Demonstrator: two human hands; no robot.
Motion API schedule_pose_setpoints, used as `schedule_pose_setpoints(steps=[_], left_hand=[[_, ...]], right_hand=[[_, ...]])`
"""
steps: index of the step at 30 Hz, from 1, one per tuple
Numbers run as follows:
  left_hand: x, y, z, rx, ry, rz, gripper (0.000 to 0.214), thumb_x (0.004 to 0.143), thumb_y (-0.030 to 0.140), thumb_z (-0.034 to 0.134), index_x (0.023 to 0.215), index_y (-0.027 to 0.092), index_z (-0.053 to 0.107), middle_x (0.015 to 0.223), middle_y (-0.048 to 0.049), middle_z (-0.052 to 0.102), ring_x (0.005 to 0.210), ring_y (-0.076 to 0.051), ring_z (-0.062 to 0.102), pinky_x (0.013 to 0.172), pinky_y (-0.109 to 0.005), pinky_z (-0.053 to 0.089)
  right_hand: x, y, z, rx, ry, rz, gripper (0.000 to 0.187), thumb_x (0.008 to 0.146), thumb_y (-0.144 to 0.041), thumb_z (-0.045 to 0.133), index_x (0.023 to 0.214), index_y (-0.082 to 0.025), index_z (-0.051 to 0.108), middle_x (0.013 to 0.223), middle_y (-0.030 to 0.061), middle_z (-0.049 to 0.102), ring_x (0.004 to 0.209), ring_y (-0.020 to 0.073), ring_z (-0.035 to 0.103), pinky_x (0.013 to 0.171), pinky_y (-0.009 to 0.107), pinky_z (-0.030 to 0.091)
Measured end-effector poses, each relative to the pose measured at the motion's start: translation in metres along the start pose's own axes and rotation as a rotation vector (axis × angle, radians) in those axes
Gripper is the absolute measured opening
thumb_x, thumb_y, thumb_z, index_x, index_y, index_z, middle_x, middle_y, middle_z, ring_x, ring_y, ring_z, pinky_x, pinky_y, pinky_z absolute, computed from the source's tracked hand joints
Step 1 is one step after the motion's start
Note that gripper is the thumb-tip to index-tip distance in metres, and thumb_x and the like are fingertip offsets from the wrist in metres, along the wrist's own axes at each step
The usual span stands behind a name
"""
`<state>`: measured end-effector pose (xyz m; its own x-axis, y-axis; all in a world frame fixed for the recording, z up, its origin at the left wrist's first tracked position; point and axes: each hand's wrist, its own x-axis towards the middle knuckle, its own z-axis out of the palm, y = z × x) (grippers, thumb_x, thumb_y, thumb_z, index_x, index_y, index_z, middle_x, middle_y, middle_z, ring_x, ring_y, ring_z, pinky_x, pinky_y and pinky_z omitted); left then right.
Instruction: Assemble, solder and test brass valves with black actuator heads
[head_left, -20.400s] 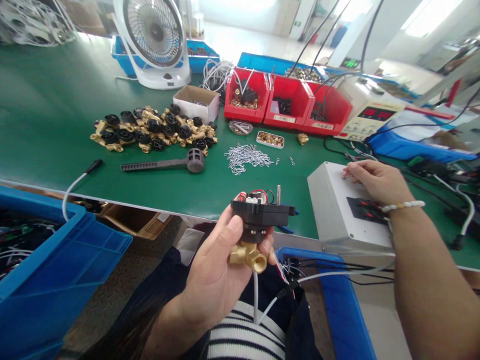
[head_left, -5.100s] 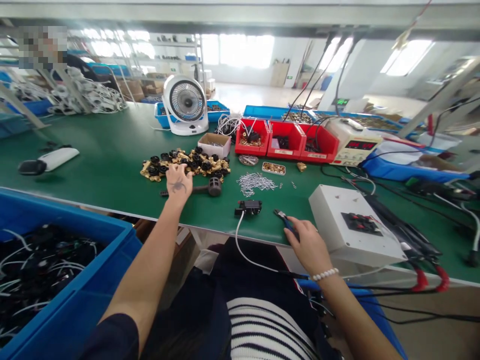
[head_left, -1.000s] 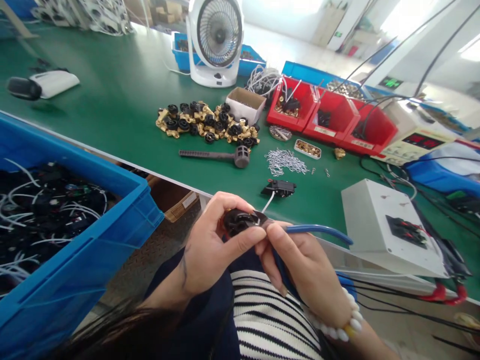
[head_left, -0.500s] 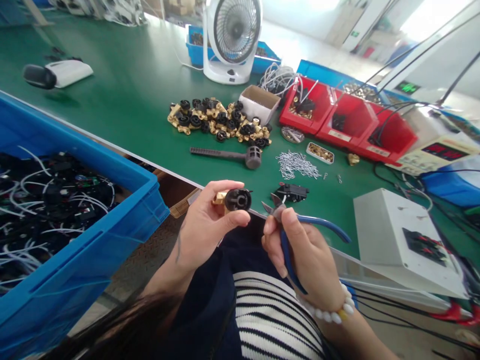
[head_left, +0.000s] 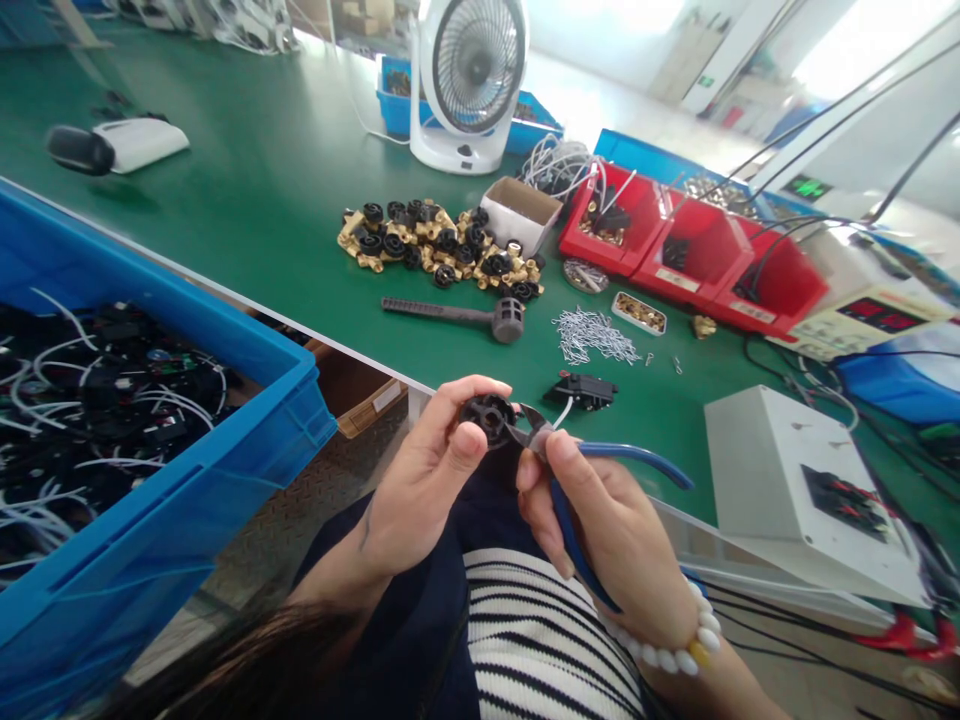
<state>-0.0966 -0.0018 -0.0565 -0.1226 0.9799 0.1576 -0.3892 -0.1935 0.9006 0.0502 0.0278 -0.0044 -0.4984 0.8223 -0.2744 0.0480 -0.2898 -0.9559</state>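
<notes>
My left hand [head_left: 420,480] grips a brass fitting with a round black cap [head_left: 489,420], the cap's hollow face turned up and its brass part hidden by my fingers. In my right hand [head_left: 607,510] are blue-handled cutting pliers [head_left: 637,453]. Their jaws are parted and reach the right rim of the black cap; I cannot tell whether they touch it. Just beyond the pliers, a black plastic module with a white wire [head_left: 583,390] lies on the green table. Farther back are a grey mallet [head_left: 457,314] and a pile of small metal clips [head_left: 592,336].
Brass fittings with black caps [head_left: 442,243] are heaped behind the mallet. Red bins [head_left: 686,255] and a white fan [head_left: 469,90] stand at the back. A grey box [head_left: 795,480] sits at right, and a blue crate [head_left: 247,480] of wired parts stands at left.
The pliers have moved left to the cap's edge. My left hand has tilted the fitting and shifted it slightly right and nearer me, so its brass part no longer shows.
</notes>
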Motion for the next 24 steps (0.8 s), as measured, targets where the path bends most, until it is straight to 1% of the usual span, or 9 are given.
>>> schedule_pose_setpoints(steps=[2, 4, 6, 8, 11, 15, 18, 20, 24], left_hand=[[-0.001, 0.004, 0.003, -0.033, -0.002, -0.021, 0.032, 0.095, 0.046, 0.054, 0.12, 0.027, 0.058, 0.109, -0.0048, 0.061, 0.101, -0.017, 0.064, 0.091, -0.032, 0.057], [-0.002, 0.007, 0.005, -0.028, -0.016, -0.024, 0.033, 0.089, 0.043, 0.066, 0.116, 0.027, 0.058, 0.1, -0.0017, 0.062, 0.088, -0.013, 0.065, 0.08, -0.025, 0.058], [-0.002, 0.01, 0.005, 0.05, -0.004, -0.008, 0.037, 0.08, 0.036, 0.078, 0.11, 0.026, 0.058, 0.092, 0.001, 0.063, 0.077, -0.01, 0.064, 0.071, -0.02, 0.057], [-0.001, 0.013, 0.005, 0.167, 0.035, 0.023, 0.037, 0.075, 0.031, 0.083, 0.104, 0.025, 0.06, 0.086, 0.0019, 0.064, 0.071, -0.01, 0.062, 0.064, -0.018, 0.054], [-0.001, 0.016, 0.004, 0.309, 0.065, 0.081, 0.031, 0.074, 0.033, 0.083, 0.095, 0.023, 0.062, 0.079, 0.002, 0.063, 0.064, -0.011, 0.06, 0.057, -0.02, 0.051], [-0.002, 0.017, 0.005, 0.331, 0.054, 0.122, 0.024, 0.077, 0.032, 0.079, 0.089, 0.023, 0.061, 0.073, 0.0035, 0.062, 0.06, -0.011, 0.058, 0.055, -0.021, 0.049], [-0.002, 0.016, 0.005, 0.324, 0.062, 0.13, 0.022, 0.078, 0.031, 0.078, 0.087, 0.023, 0.06, 0.073, 0.0042, 0.062, 0.061, -0.01, 0.058, 0.056, -0.021, 0.048], [-0.001, 0.016, 0.004, 0.328, 0.061, 0.117, 0.021, 0.079, 0.032, 0.078, 0.088, 0.023, 0.061, 0.074, 0.0041, 0.062, 0.062, -0.01, 0.058, 0.058, -0.021, 0.048], [0.0, 0.014, 0.0, 0.347, 0.038, 0.096, 0.026, 0.079, 0.035, 0.079, 0.094, 0.024, 0.06, 0.08, 0.0028, 0.063, 0.069, -0.011, 0.059, 0.063, -0.023, 0.048]], right_hand=[[-0.001, -0.001, 0.0, -0.001, -0.003, 0.03, 0.047, 0.097, -0.056, 0.046, 0.073, -0.017, 0.06, 0.04, -0.0053, 0.048, 0.035, 0.0066, 0.037, 0.041, 0.02, 0.028], [-0.002, -0.003, -0.001, -0.007, -0.006, 0.057, 0.049, 0.096, -0.058, 0.046, 0.072, -0.018, 0.06, 0.038, -0.005, 0.046, 0.035, 0.0076, 0.036, 0.04, 0.021, 0.027], [-0.004, -0.005, -0.001, -0.008, -0.022, 0.08, 0.049, 0.095, -0.059, 0.047, 0.07, -0.019, 0.059, 0.038, -0.0048, 0.046, 0.035, 0.0081, 0.036, 0.039, 0.021, 0.027], [-0.007, -0.007, -0.001, -0.004, -0.056, 0.104, 0.049, 0.094, -0.059, 0.048, 0.069, -0.019, 0.057, 0.038, -0.0049, 0.047, 0.034, 0.0076, 0.036, 0.038, 0.021, 0.026], [-0.009, -0.008, -0.001, -0.02, -0.111, 0.117, 0.049, 0.093, -0.06, 0.049, 0.067, -0.019, 0.057, 0.039, -0.0049, 0.048, 0.032, 0.0069, 0.035, 0.038, 0.021, 0.025], [-0.01, -0.008, 0.002, -0.098, -0.084, 0.05, 0.05, 0.094, -0.06, 0.048, 0.065, -0.019, 0.056, 0.038, -0.004, 0.049, 0.034, 0.0082, 0.038, 0.042, 0.023, 0.03], [-0.008, -0.009, 0.004, -0.116, -0.061, 0.021, 0.052, 0.093, -0.061, 0.048, 0.063, -0.02, 0.056, 0.037, -0.0038, 0.048, 0.035, 0.0086, 0.039, 0.043, 0.023, 0.032], [-0.006, -0.01, 0.003, -0.12, -0.066, 0.026, 0.052, 0.093, -0.062, 0.048, 0.063, -0.02, 0.056, 0.037, -0.0039, 0.048, 0.035, 0.0082, 0.039, 0.043, 0.022, 0.032], [-0.002, -0.015, -0.006, -0.133, -0.151, 0.105, 0.051, 0.093, -0.06, 0.05, 0.065, -0.018, 0.057, 0.037, -0.0044, 0.048, 0.033, 0.0069, 0.038, 0.04, 0.021, 0.03]])
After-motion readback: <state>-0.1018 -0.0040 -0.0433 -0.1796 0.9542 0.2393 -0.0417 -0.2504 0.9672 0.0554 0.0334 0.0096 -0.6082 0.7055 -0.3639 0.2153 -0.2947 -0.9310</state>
